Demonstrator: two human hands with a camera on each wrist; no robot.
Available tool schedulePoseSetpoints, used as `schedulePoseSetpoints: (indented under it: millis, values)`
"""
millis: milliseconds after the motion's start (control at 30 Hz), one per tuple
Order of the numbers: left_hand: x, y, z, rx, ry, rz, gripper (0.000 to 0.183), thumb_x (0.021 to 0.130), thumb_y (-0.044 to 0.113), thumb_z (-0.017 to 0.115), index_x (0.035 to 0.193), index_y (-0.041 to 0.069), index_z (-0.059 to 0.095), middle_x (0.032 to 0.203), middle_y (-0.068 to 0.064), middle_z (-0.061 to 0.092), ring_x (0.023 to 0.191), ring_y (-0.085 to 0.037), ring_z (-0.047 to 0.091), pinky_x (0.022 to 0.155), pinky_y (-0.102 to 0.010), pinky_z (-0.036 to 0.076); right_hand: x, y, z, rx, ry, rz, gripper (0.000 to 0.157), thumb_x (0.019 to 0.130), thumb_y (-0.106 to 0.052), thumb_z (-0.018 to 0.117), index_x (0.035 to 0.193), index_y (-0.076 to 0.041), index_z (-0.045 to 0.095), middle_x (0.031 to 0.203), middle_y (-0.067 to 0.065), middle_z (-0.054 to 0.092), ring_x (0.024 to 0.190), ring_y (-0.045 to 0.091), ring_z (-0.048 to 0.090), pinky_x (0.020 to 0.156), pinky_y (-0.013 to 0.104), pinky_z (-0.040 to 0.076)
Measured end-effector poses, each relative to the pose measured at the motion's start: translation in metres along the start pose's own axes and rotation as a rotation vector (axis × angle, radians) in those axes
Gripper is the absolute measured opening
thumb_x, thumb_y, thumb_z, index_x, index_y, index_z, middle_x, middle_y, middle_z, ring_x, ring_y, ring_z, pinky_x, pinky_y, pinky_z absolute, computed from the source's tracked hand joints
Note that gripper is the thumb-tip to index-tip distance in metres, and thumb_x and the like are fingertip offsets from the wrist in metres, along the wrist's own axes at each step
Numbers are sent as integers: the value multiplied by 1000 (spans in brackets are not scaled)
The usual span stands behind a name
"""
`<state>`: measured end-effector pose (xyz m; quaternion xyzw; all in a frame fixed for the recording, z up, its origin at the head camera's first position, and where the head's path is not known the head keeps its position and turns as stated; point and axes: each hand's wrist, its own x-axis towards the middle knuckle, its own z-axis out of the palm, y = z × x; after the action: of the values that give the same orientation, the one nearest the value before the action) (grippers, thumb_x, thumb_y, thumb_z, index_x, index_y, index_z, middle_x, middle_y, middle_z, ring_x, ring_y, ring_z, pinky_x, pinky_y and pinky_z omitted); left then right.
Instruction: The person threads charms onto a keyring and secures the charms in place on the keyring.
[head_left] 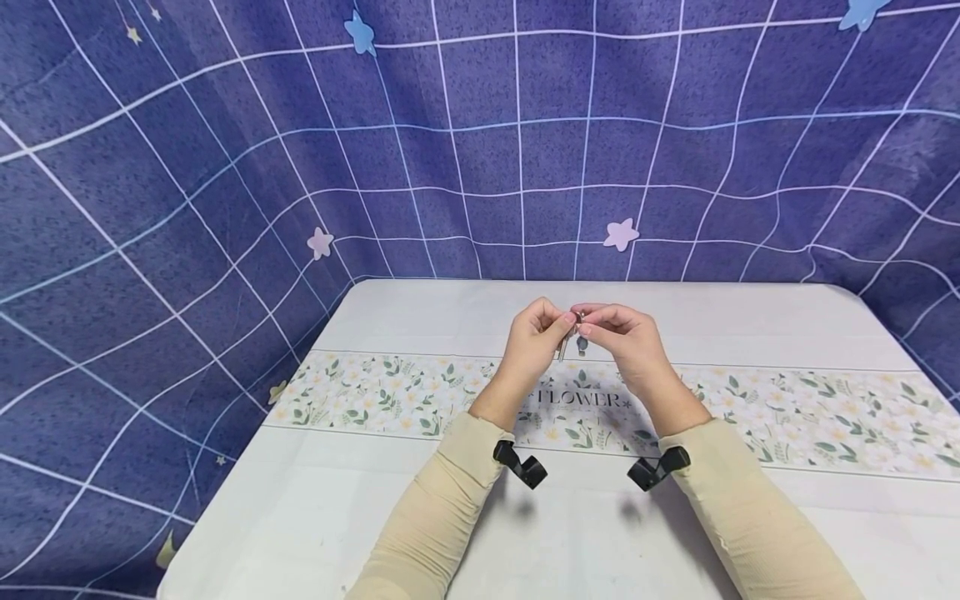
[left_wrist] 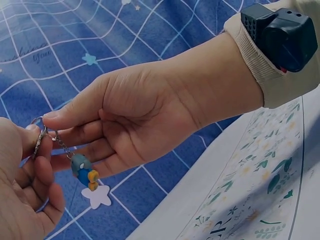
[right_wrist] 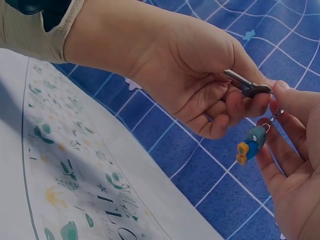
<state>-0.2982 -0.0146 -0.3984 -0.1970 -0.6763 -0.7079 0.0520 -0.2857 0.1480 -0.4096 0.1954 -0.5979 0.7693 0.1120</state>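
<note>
In the head view my left hand [head_left: 538,340] and right hand [head_left: 626,342] meet above the table's far half, thumbs and fingertips almost touching. Between them is a key ring [left_wrist: 42,121] with a metal key [right_wrist: 240,82] and a small charm on it. My left hand pinches the key's head and ring; the blade points back toward its palm. The right thumb and fingers pinch the ring from the other side. From a short chain beside the right fingers dangles the charm, a blue figurine [right_wrist: 255,141] with yellow feet. Fingers partly hide the ring.
Below lies a white tablecloth [head_left: 300,508] with a flowered band [head_left: 420,396] and the printed word FLOWER. A blue curtain [head_left: 480,150] with white grid lines and stars hangs behind and at the left. Black camera mounts [head_left: 525,468] sit on both sleeved wrists.
</note>
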Motion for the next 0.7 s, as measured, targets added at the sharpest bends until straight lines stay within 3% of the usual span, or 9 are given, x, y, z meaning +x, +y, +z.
schedulePoseSetpoints:
  millis: [300, 500, 700]
  values:
    - [-1, 1, 2, -9, 9, -33, 15, 100, 4, 61, 87, -3, 57, 69, 6, 55, 61, -7, 45, 55, -18, 37, 0, 1, 0, -9, 6, -1, 22, 84, -16, 84, 90, 3, 73, 109, -2, 74, 107, 15, 68, 94, 26, 54]
    - [-2, 1, 5, -32, 39, 1, 15, 99, 4, 64, 87, -3, 57, 72, 4, 60, 61, -7, 47, 55, -18, 41, 0, 0, 2, 40, 30, 9, 4, 87, 0, 77, 87, -3, 74, 108, -2, 75, 108, 15, 68, 96, 26, 53]
    - [-3, -1, 9, -19, 83, 12, 14, 98, 3, 64, 87, -3, 58, 72, 4, 60, 62, -6, 49, 56, -17, 42, -1, 1, 5, 93, 43, 21, 15, 89, 7, 72, 85, -7, 75, 108, -1, 74, 109, 15, 67, 98, 26, 52]
